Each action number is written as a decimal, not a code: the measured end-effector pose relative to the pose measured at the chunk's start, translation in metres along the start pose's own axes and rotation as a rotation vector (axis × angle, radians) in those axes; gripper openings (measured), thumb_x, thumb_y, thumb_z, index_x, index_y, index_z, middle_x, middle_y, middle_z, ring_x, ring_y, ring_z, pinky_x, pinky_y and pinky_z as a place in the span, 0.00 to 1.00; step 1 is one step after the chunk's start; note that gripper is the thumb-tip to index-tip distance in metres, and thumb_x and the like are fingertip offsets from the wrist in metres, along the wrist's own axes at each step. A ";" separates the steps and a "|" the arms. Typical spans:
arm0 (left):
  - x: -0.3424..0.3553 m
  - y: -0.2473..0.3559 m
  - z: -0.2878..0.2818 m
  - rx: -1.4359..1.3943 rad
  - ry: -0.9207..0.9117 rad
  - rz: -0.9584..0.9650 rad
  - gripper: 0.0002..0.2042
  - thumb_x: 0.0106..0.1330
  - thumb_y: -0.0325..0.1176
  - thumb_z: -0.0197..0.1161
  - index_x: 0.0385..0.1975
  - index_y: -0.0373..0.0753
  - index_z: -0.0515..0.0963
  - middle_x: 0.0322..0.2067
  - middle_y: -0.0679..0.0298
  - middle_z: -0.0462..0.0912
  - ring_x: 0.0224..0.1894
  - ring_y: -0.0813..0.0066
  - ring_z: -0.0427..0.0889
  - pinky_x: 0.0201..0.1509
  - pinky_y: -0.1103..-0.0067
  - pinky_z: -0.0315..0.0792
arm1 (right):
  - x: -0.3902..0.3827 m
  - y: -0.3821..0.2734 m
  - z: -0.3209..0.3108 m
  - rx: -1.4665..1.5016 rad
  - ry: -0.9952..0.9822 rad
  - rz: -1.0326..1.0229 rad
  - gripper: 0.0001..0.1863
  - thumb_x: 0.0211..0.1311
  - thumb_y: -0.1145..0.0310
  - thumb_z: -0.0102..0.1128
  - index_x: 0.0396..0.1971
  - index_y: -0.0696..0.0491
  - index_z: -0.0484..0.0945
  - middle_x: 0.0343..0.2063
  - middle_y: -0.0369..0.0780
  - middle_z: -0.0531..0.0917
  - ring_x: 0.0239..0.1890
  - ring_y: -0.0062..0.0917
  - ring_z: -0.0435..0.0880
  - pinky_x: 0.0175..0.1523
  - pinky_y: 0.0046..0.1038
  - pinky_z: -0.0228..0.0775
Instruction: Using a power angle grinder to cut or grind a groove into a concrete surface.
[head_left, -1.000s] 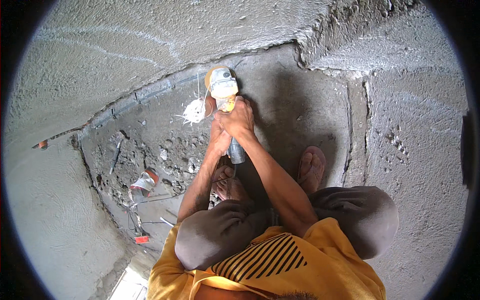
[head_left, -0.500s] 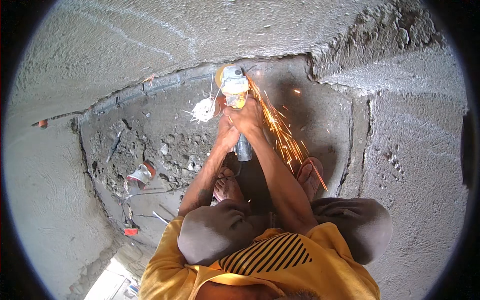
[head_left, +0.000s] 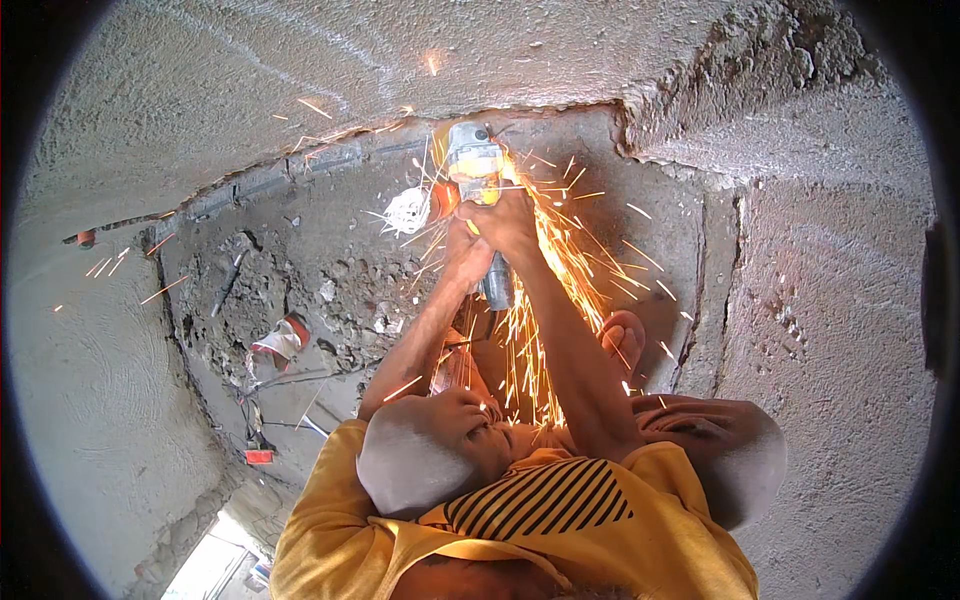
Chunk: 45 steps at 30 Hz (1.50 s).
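An angle grinder (head_left: 474, 148) with a pale metal head and yellow body is held at floor level near the base of the far wall. Both my hands are closed on it: my right hand (head_left: 508, 216) wraps the body from the right, and my left hand (head_left: 466, 248) grips just below. Its dark rear end (head_left: 496, 284) sticks out under my hands. A dense stream of bright sparks (head_left: 555, 245) flies back toward my feet, hiding part of the disc. Left of the grinder, an orange pipe end (head_left: 443, 200) stands beside a bunched white material (head_left: 408, 210).
Broken rubble (head_left: 350, 290) covers the floor to the left, with a dark rod (head_left: 231, 282) and a white-wrapped orange pipe (head_left: 284, 340). Farther back toward me lies a red block (head_left: 258, 457) on a dark cord. My bare foot (head_left: 622, 338) is beside the sparks. Rough plastered walls surround the floor.
The spark spray has grown much thicker and wider, now also scattering left along the wall. The grinder's rear end has swung slightly right. Both hands keep their hold.
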<state>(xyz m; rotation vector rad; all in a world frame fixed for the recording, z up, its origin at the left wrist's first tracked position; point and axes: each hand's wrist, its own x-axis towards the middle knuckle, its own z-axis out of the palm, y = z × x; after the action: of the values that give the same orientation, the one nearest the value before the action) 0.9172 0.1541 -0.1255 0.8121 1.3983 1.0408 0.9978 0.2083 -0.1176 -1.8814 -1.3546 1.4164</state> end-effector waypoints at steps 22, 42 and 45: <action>0.000 0.004 0.003 0.215 -0.024 -0.028 0.13 0.58 0.28 0.62 0.43 0.33 0.73 0.40 0.61 0.79 0.42 0.76 0.77 0.44 0.75 0.73 | 0.006 0.031 0.006 0.031 0.071 -0.174 0.22 0.40 0.60 0.71 0.34 0.59 0.81 0.30 0.45 0.85 0.32 0.33 0.84 0.41 0.31 0.74; -0.019 -0.015 -0.019 0.119 -0.124 -0.014 0.15 0.61 0.31 0.59 0.45 0.31 0.73 0.43 0.63 0.80 0.45 0.77 0.77 0.50 0.77 0.72 | -0.029 -0.003 -0.001 0.048 -0.041 0.101 0.31 0.38 0.59 0.72 0.41 0.65 0.75 0.42 0.57 0.78 0.47 0.49 0.79 0.52 0.41 0.73; -0.016 -0.016 -0.020 0.047 -0.133 -0.004 0.17 0.61 0.33 0.59 0.48 0.32 0.72 0.45 0.62 0.79 0.46 0.76 0.76 0.52 0.77 0.71 | -0.026 -0.004 0.003 0.010 -0.018 0.070 0.30 0.39 0.60 0.72 0.40 0.64 0.76 0.41 0.58 0.78 0.47 0.49 0.79 0.53 0.41 0.73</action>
<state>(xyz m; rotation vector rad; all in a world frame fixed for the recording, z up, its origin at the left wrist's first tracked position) 0.9005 0.1307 -0.1357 0.8965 1.3141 0.9368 0.9932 0.1869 -0.1032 -1.9318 -1.2996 1.4748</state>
